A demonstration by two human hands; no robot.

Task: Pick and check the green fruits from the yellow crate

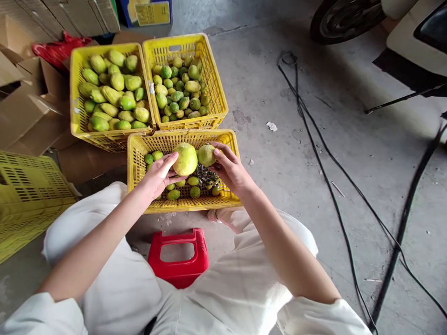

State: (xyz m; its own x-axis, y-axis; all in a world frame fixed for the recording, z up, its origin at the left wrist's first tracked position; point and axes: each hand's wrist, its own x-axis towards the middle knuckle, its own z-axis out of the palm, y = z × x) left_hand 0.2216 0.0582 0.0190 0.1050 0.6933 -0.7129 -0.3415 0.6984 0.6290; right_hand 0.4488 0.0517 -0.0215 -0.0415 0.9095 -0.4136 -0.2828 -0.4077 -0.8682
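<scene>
My left hand (161, 177) is closed around a large yellow-green citrus fruit (185, 159). In my right hand (228, 167) is a smaller, duller green citrus fruit (206, 155), gripped between thumb and fingers. The two fruits are side by side above the near yellow crate (181, 205). Down in that crate lie several small green fruits (194, 191) and a dark, shiny crumpled bundle (206, 177), partly hidden by my hands. Behind it stand a left crate (75, 122) of large yellow-green fruits (118, 81) and a right crate (217, 100) of smaller mixed green fruits (192, 86).
A red plastic stool (179, 270) is between my legs. Another yellow crate (31, 200) lies tilted at the left, near cardboard boxes (24, 111) and a red bag (57, 50). Black cables (323, 174) cross the floor at right, below a vehicle's wheel (344, 21).
</scene>
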